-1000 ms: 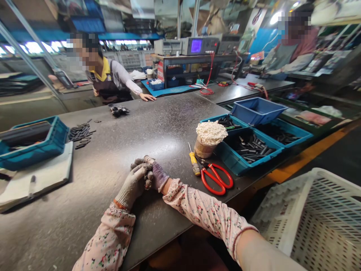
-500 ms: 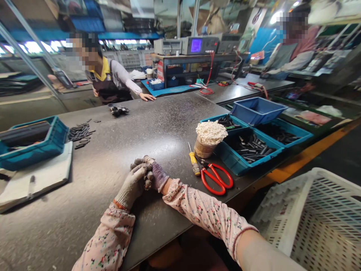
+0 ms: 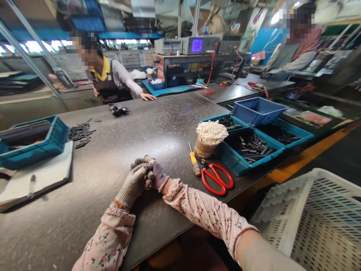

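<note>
My left hand (image 3: 132,187) and my right hand (image 3: 158,175), both in worn grey gloves, rest clasped together on the dark table (image 3: 158,124), fingers interlaced. Nothing shows between them. Floral sleeves cover both forearms. To the right of my hands lie a yellow-handled screwdriver (image 3: 194,162) and red-handled scissors (image 3: 216,177). Just behind those tools stands a cup packed with white sticks (image 3: 210,136).
Teal bins of black parts (image 3: 251,148) and a blue bin (image 3: 257,109) sit at the right. At the left are a teal crate (image 3: 31,141), a white pad (image 3: 39,177) and loose black pieces (image 3: 80,132). A white crate (image 3: 318,218) stands low right. Two other people (image 3: 109,81) work across the tables.
</note>
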A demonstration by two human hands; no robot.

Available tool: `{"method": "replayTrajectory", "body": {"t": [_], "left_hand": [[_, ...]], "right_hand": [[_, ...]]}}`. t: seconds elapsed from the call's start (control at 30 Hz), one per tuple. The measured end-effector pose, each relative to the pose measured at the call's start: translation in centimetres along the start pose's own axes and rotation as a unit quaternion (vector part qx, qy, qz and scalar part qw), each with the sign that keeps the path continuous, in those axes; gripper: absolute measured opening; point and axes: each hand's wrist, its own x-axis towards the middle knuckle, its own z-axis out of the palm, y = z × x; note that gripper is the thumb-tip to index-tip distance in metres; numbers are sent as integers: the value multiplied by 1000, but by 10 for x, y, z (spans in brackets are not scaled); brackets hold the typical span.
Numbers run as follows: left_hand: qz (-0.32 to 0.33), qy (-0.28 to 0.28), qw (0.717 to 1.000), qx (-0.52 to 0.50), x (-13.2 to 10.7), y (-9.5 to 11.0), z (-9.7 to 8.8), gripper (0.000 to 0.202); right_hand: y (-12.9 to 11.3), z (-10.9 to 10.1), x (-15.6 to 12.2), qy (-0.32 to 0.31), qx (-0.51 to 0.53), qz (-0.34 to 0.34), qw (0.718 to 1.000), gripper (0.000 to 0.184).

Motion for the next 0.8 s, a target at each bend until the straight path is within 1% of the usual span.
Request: {"method": "replayTrajectory", "body": {"t": [0.17, 0.3, 0.43, 0.53, 0.73, 0.8], "left_hand": [[-1, 3, 1000, -4, -1, 2, 1, 34], [2, 3, 1000, -3, -1, 1, 1, 34], [1, 4, 1000, -7, -1, 1, 0, 33], [-9, 4, 1000, -9, -3, 1, 0, 35], [-22, -8, 1000, -15, -4, 3, 3, 34], [-23, -9, 1000, -19, -3, 2, 2, 35]], "right_hand": [[-2, 1, -1, 3, -8, 11, 1000, 40], [-2, 3, -4, -6, 0, 9, 1000, 38], [-1, 2, -2, 2, -4, 14, 1000, 38], [0, -1, 1, 5, 0, 8, 1000, 37], [4, -11, 11, -18, -5, 9, 1000, 33], [4, -12, 13, -17, -6, 4, 1000, 33]]}}
